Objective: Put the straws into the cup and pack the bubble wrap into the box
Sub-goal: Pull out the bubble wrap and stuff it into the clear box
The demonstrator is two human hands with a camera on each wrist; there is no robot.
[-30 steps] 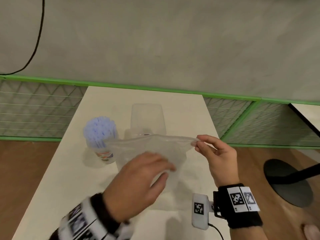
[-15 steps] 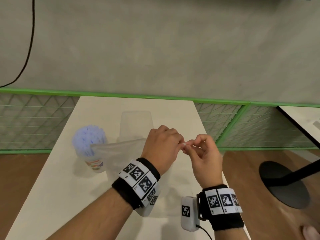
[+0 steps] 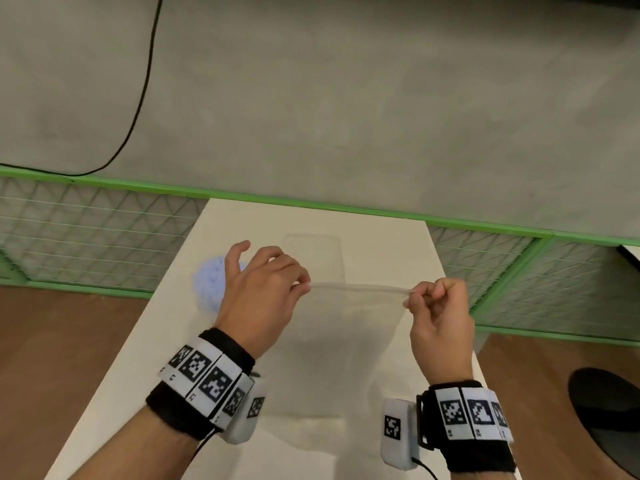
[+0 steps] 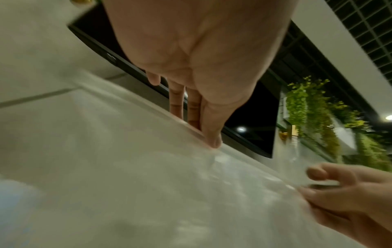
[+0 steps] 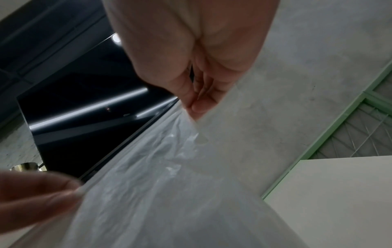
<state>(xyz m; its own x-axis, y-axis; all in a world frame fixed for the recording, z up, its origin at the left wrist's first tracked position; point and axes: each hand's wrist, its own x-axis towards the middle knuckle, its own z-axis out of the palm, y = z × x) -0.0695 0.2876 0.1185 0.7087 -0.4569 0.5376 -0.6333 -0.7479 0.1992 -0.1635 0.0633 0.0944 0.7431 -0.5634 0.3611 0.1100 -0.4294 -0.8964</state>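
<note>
A clear sheet of bubble wrap (image 3: 349, 327) hangs stretched above the table between both hands. My left hand (image 3: 301, 284) pinches its top left corner and my right hand (image 3: 412, 296) pinches its top right corner. In the left wrist view the bubble wrap (image 4: 148, 184) fills the lower frame under my left hand (image 4: 214, 142). In the right wrist view my right hand (image 5: 195, 107) pinches the bubble wrap (image 5: 169, 176). A cup packed with pale blue straws (image 3: 207, 285) stands on the table, partly hidden behind my left hand. A clear plastic box (image 3: 313, 254) lies beyond the sheet.
The cream table (image 3: 381, 237) is narrow, with wood floor on both sides. A green-framed mesh fence (image 3: 86, 233) runs behind its far edge. A black round base (image 3: 609, 417) sits on the floor at the right.
My hands met at the sheet's top edge half a second ago and have since drawn apart, stretching the bubble wrap wide. My left hand moved left, in front of the straw cup.
</note>
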